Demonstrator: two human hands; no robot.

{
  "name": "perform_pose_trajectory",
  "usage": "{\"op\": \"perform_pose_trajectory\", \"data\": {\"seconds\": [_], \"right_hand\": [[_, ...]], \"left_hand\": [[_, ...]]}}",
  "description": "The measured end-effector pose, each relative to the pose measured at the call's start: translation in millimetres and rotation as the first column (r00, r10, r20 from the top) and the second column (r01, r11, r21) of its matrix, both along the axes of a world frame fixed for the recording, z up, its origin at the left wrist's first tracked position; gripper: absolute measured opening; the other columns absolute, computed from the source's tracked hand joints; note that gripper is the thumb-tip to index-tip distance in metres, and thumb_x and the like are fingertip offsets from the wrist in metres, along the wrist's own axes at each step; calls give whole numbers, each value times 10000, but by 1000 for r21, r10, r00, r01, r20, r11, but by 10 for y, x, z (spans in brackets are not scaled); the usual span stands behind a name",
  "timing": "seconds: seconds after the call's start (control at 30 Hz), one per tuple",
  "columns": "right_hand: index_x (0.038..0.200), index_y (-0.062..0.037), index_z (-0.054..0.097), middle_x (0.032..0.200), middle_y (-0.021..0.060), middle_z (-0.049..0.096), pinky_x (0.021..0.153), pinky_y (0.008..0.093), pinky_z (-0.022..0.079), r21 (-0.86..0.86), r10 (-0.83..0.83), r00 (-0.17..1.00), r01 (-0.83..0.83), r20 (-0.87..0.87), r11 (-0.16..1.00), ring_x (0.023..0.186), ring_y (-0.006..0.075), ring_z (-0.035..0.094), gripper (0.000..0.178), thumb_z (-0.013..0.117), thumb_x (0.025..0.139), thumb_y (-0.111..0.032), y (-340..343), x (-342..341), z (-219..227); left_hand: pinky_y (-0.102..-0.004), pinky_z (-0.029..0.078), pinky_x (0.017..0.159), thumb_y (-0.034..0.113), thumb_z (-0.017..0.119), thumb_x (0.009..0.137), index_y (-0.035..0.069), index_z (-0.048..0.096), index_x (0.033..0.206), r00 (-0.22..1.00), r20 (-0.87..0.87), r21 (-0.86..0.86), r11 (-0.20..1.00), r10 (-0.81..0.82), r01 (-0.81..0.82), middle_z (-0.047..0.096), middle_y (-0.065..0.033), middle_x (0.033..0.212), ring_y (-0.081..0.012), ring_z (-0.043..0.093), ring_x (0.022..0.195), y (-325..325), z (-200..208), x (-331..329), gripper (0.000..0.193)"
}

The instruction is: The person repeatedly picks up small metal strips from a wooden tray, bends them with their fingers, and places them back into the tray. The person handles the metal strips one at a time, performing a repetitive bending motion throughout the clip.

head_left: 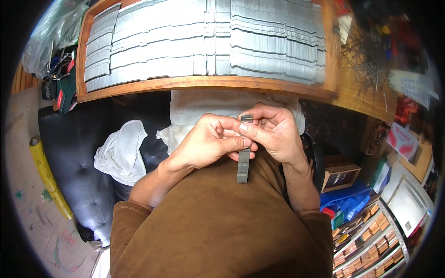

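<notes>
Filling the top of the frame, a wooden tray [208,82] holds packed rows of thin grey metal pieces [157,41]. The person's brown shirt [218,222] spreads across the lower middle. A black padded seat [74,153] takes up the left side, and a rack [394,222] filled with small copper-brown pieces stands at the lower right. On the seat, left of centre, lies a crumpled white cloth [125,153]; a yellow tube [48,178] slants along the far left.

Near the centre, the left hand [199,141] and the right hand [276,136] meet, both with fingers closed in a pinch on one narrow grey strip [243,167]. The right thumb presses its front face near the upper end, and the left thumb lies across it just below. The strip stands nearly upright in the frame, its lower part in front of the shirt; whether it touches the fabric, I cannot tell.
</notes>
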State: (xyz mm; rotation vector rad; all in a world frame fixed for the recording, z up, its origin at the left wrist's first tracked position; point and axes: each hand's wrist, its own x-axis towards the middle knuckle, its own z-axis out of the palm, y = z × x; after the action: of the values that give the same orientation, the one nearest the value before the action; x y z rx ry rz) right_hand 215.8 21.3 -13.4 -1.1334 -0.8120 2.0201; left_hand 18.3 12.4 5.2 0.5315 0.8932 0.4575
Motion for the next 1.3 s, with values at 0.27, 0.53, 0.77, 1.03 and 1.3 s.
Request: {"op": "perform_pose_trajectory", "data": {"seconds": [0.27, 0.53, 0.77, 1.03, 1.3], "right_hand": [[1002, 53, 686, 767, 16, 644, 497, 193, 501, 7, 10, 999, -10, -34, 1000, 596, 50, 620, 152, 761, 937, -62, 8, -6, -12], [989, 52, 676, 769, 19, 640, 498, 195, 503, 9, 17, 999, -17, -40, 1000, 598, 50, 620, 146, 759, 937, -56, 9, -4, -51], [1082, 80, 662, 856, 33, 589, 513, 180, 513, 22, 14, 999, -15, 34, 1000, 605, 48, 600, 235, 777, 908, -28, 10, -1, -5], [1101, 74, 646, 855, 41, 604, 521, 169, 514, 10, 14, 1000, -14, 14, 1000, 614, 44, 600, 249, 775, 905, -10, 20, 5, 3], [1089, 65, 642, 837, 45, 627, 518, 167, 509, 8, 15, 1000, -15, -2, 1000, 618, 43, 612, 237, 774, 909, -13, 17, 4, -15]], "left_hand": [[-260, 608, 714, 67, 691, 990, -9, 717, 1160, 999, -39, 20, 999, 27, -26, 772, -109, 994, -170, 759, 877, -37, -9, 22, 188], [-255, 606, 709, 65, 688, 991, -12, 713, 1164, 999, -39, -3, 1000, 30, -31, 772, -108, 990, -169, 760, 875, -27, 0, 20, 190], [-246, 598, 695, 68, 689, 991, -22, 704, 1175, 998, -44, -5, 999, 40, -40, 771, -118, 987, -171, 761, 882, -31, -2, 14, 206], [-249, 599, 703, 64, 679, 994, -22, 704, 1170, 999, -31, -12, 999, 37, -37, 770, -123, 995, -178, 763, 886, -34, 0, 4, 197], [-255, 603, 709, 63, 673, 997, -17, 706, 1164, 999, -27, -18, 999, 35, -35, 770, -127, 1004, -185, 764, 888, -35, 2, 0, 189]]}}
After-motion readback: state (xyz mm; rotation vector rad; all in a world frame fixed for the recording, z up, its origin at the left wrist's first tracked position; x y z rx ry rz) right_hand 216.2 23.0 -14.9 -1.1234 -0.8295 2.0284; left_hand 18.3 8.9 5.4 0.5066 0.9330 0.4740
